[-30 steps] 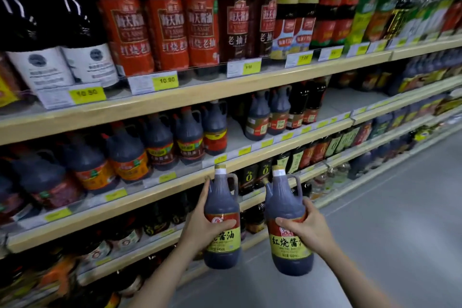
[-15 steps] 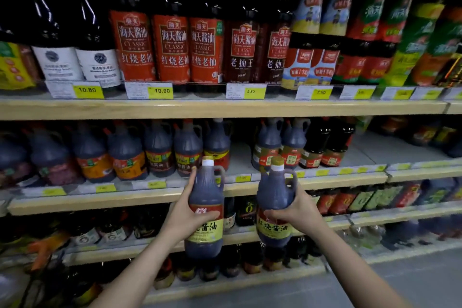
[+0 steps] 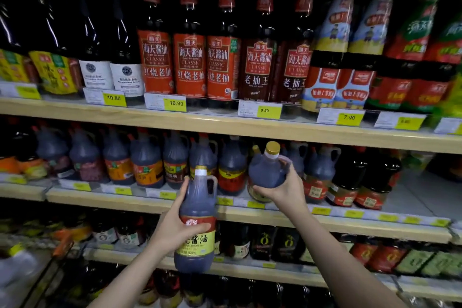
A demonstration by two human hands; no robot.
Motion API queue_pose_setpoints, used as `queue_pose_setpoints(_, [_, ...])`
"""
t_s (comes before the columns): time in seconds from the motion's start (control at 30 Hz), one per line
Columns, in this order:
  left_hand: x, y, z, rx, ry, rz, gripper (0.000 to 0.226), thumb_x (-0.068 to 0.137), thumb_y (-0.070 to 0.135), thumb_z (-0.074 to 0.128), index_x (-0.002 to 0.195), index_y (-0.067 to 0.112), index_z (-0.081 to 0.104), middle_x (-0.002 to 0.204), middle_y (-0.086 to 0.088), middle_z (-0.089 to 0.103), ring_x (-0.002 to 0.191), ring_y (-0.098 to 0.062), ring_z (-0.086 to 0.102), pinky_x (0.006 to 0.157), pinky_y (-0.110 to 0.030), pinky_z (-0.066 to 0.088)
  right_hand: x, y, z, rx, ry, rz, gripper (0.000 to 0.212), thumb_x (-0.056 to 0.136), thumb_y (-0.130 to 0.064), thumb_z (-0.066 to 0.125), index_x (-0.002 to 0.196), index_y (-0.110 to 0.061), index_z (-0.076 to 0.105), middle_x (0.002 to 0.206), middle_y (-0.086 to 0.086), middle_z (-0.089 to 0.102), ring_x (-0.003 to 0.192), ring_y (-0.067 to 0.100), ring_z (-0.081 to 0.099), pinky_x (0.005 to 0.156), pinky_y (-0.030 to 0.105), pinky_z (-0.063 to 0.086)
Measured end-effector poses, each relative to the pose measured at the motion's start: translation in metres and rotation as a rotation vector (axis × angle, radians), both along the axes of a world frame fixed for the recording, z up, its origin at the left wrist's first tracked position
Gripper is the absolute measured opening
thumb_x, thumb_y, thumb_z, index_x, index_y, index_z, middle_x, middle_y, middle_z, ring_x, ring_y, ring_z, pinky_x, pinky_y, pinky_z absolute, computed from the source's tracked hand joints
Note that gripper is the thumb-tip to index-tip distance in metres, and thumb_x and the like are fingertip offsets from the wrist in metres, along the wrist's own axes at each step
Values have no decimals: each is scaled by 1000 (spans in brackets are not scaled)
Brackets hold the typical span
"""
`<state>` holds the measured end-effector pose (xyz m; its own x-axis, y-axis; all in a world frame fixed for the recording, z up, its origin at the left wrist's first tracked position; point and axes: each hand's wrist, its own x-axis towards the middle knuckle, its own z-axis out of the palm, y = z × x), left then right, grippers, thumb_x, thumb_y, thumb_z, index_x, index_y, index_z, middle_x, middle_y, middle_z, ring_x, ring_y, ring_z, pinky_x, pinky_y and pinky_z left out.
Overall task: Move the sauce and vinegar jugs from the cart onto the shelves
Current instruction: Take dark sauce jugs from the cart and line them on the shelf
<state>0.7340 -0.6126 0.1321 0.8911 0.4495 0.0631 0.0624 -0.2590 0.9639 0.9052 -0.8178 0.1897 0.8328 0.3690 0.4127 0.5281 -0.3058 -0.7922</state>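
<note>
Before the shelves [image 3: 250,130], each grip holds a jug [image 3: 196,217].

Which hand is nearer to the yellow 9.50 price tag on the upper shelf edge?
The right hand. It holds a gold-capped jug up just below the 9.50 tag. The left hand grips a white-capped jug lower and further left.

The white-capped jug [image 3: 197,217] is dark brown with a red-and-yellow label. The gold-capped jug [image 3: 268,170] is the same dark brown. Tall bottles [image 3: 190,62] wear orange-red labels. Shelves [image 3: 225,124] are pale wood with yellow price tags [image 3: 176,104].
</note>
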Motion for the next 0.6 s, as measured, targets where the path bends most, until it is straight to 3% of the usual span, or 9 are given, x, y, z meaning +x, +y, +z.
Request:
queue_pose_setpoints(0.13, [12, 24, -3, 1, -19, -13, 111, 67, 4, 82, 143, 47, 14, 110, 38, 59, 101, 6, 62, 71, -10, 49, 33, 29, -22, -48, -55, -7, 71, 57, -29, 87, 117, -29, 49, 122, -6, 56, 111, 19, 55, 79, 35, 49])
queue_pose_setpoints(0.23, [21, 41, -10, 17, -9, -29, 111, 67, 6, 82, 143, 49, 13, 110, 48, 51, 104, 7, 60, 74, -11, 49, 49, 43, -40, -65, -41, -12, 76, 53, -32, 86, 120, -30, 49, 122, -2, 55, 110, 21, 55, 78, 29, 44])
queue_pose_setpoints(0.4, [33, 51, -21, 35, 28, -51, 112, 64, 13, 85, 140, 56, 13, 117, 38, 55, 106, 1, 61, 76, -14, 51, 63, 52, -47, -212, -130, -72, 85, 54, -38, 87, 127, -21, 46, 118, 7, 44, 108, 28, 50, 87, 35, 46])
queue_pose_setpoints(0.5, [38, 49, -24, 62, 45, -61, 112, 64, 13, 85, 140, 55, 13, 113, 43, 55, 105, 5, 60, 74, -9, 49, 62, 53, -46, -264, -147, -158, 97, 55, -44, 85, 136, -20, 37, 120, 8, 52, 114, 30, 47, 83, 38, 47])
queue_pose_setpoints(0.6, [42, 42, -24, 57, 48, -72, 112, 65, 8, 84, 142, 51, 14, 109, 44, 56, 102, 7, 61, 73, -7, 47, 61, 51, -46, -274, -112, -244, 107, 66, -35, 82, 147, -9, 19, 122, 18, 52, 117, 35, 45, 83, 38, 45])
